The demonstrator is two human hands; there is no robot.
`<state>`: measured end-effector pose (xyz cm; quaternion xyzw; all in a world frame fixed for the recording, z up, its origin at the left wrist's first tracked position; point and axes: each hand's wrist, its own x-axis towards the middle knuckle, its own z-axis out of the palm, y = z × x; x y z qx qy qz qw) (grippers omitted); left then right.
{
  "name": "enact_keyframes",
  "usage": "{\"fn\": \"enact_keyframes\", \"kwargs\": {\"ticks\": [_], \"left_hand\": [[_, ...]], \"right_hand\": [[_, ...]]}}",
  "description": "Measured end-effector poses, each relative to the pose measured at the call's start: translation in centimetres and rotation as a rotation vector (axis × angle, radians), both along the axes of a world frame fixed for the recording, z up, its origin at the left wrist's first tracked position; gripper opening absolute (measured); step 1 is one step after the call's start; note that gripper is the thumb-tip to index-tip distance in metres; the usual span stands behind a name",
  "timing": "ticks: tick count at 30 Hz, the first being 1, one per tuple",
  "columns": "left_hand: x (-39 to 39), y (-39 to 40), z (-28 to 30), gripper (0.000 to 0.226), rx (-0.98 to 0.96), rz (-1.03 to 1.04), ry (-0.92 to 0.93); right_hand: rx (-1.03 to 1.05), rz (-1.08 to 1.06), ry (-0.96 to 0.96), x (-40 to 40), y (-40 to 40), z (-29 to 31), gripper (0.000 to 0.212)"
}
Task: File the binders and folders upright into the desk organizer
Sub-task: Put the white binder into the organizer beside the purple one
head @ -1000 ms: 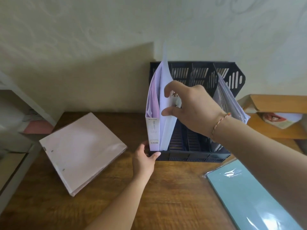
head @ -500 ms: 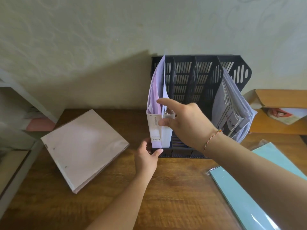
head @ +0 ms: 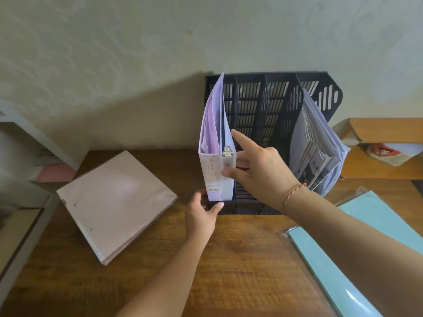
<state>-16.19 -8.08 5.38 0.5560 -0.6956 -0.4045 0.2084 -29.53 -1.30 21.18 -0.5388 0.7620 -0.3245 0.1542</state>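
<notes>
A black slotted desk organizer [head: 251,97] stands on the wooden desk against the wall. A lilac ring binder [head: 214,170] stands upright in its leftmost slot, spine facing me, covers fanned apart at the top. My right hand [head: 263,172] hovers just right of the binder with fingers spread; the thumb tip touches the binder's front edge. My left hand [head: 201,213] grips the organizer's front left corner at the base. A bundle of clear sleeves with papers [head: 315,152] leans in the rightmost slot. The two middle slots hold nothing.
A pink binder [head: 114,202] lies flat on the desk to the left. A teal folder in a plastic sleeve [head: 343,259] lies flat at the right, partly under my right arm. A wooden box [head: 384,131] sits at the far right, a grey shelf unit [head: 23,179] at the left.
My right hand slid down from the binder's upper cover to its front edge and opened its fingers. The lilac binder settled fully into the left slot. The left hand stayed at the organizer's corner.
</notes>
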Motion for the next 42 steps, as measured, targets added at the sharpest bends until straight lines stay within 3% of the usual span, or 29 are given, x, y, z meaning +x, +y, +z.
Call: {"fn": "enact_keyframes", "kwargs": {"ticks": [5,7,9,11,13,15,21,24,28,34,39,42], "left_hand": [[0.3,0.1,0.6,0.071,0.042,-0.053,-0.016],[0.8,-0.1,2.8,0.077,0.025,-0.091,0.122],[1.3,-0.9,6.8,0.077,-0.234,-0.196,0.397],[1.1,-2.5,11.2,0.061,-0.646,-0.395,0.551],[-0.1,-4.3,15.2,0.038,-0.91,-0.589,0.424],[-1.1,-5.4,17.5,0.025,-1.004,-0.696,0.175],[-1.4,-6.3,18.1,0.02,-1.095,-0.798,-0.085],[-1.9,-6.4,18.6,0.023,-1.021,-0.85,-0.178],[-2.3,-6.1,18.5,0.03,-0.788,-0.87,-0.067],[-2.2,-5.8,18.5,0.039,-0.722,-0.862,0.044],[-1.5,-6.8,18.7,0.039,-0.751,-0.912,-0.053],[-1.4,-7.2,18.9,0.062,-0.844,-0.986,-0.14]], "right_hand": [[0.048,0.025,0.0,-0.9,0.0,-0.7,0.081],[0.067,0.045,0.003,-1.3,0.1,-1.4,0.078],[0.062,0.063,-0.032,-1.7,0.6,-2.8,0.073],[0.045,0.039,-0.016,-1.8,1.4,-5.1,0.063],[0.087,-0.028,0.076,-1.1,2.1,-8.3,0.053],[0.152,-0.1,0.135,0.2,2.5,-11.6,0.048],[0.107,-0.338,0.291,3.0,1.5,-16.4,0.031],[0.059,-0.413,0.344,2.9,0.8,-16.6,0.021],[0.036,-0.444,0.331,2.9,0.6,-16.7,0.016],[0.008,-0.452,0.332,3.5,1.4,-16.0,0.018],[0.088,-0.392,0.348,3.8,1.8,-16.0,0.029],[0.063,-0.388,0.366,3.8,2.1,-16.5,0.034]]}}
